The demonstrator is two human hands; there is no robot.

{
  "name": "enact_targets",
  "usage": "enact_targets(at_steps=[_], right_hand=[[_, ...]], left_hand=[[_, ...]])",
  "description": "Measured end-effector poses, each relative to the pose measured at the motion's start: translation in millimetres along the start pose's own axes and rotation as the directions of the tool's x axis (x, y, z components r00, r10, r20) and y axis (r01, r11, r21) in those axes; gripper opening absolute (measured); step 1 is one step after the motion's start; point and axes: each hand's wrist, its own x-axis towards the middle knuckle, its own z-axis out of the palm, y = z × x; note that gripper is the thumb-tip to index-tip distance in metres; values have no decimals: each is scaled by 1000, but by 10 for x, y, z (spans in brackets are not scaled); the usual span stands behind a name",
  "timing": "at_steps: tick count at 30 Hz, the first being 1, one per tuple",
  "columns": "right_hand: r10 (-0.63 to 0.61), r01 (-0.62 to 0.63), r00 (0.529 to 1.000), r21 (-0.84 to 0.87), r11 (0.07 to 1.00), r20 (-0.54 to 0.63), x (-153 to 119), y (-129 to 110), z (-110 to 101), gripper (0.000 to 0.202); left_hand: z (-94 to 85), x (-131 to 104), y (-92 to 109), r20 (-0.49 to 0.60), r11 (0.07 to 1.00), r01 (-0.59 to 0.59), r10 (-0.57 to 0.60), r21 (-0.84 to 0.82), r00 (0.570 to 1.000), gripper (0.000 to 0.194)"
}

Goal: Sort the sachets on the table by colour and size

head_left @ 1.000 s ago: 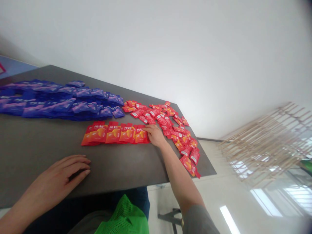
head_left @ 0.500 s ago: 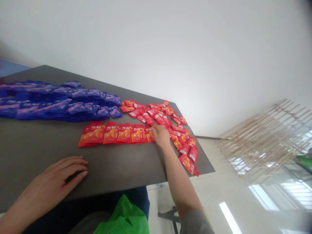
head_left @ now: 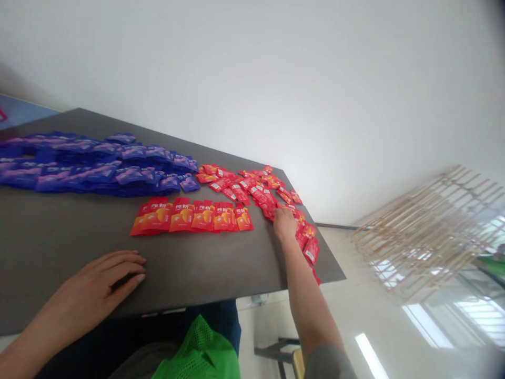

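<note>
My left hand (head_left: 104,279) rests on the grey table (head_left: 189,268) near its front edge, fingers spread, with nothing in it. My right hand (head_left: 284,223) reaches into the loose pile of red packets (head_left: 256,195) on the right side; its fingertips touch the packets and are partly hidden, so its grip cannot be made out. Between the hands, farther back, a row of overlapping red-orange packets (head_left: 203,216) lies face up, fronts showing. The rightmost packet (head_left: 243,218) of this row sits slightly apart from my right hand.
Overlapping rows of blue-purple packets (head_left: 90,168) cover the back left of the table. A white wall (head_left: 276,95) rises behind it. Right of the table are a pale floor (head_left: 335,310) and a blurred wooden rack (head_left: 426,231). A dark stool frame (head_left: 276,351) stands below.
My right hand has moved right, off the end of the red-orange row and onto the loose red pile. The row's rightmost packet is now uncovered. My left hand stays resting on the table.
</note>
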Motion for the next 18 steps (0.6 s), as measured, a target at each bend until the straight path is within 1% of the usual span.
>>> enact_targets(at_steps=[1,2,4,5,6,7,8,10,12,15,18], right_hand=[[-16,17,1000,27,1000,-17,14,62,-19,39],[-59,59,998,48,997,-8,26,117,-40,37],[-186,181,979,68,981,80,39,181,-78,36],[-240,233,961,64,970,140,43,186,-89,42],[-268,264,944,51,963,190,47,174,-93,47],[-271,271,937,28,962,220,53,147,-89,47],[-254,262,939,-2,965,232,61,112,-77,43],[-212,230,953,-60,971,216,83,37,-36,34],[-184,205,964,-97,974,192,109,-10,18,34],[-151,170,976,-116,979,158,136,4,97,36],[-96,109,989,-115,987,115,141,88,138,38]], left_hand=[[-7,0,4,16,1000,5,-5,-4,1000,70],[-7,1,-6,34,1000,14,-14,-8,999,69],[12,4,-54,55,1000,20,-20,-6,998,67],[27,7,-85,55,1000,17,-17,-2,998,66],[42,9,-114,56,1000,11,-11,0,998,65],[55,12,-137,58,1000,5,-5,1,998,65],[63,13,-150,60,1000,2,-2,1,998,65],[62,11,-144,60,1000,10,-10,0,998,67],[41,4,-107,62,1000,24,-24,-2,998,68],[8,-4,-46,67,999,33,-32,-13,997,68],[13,-8,-43,55,999,33,-31,-21,998,70]])
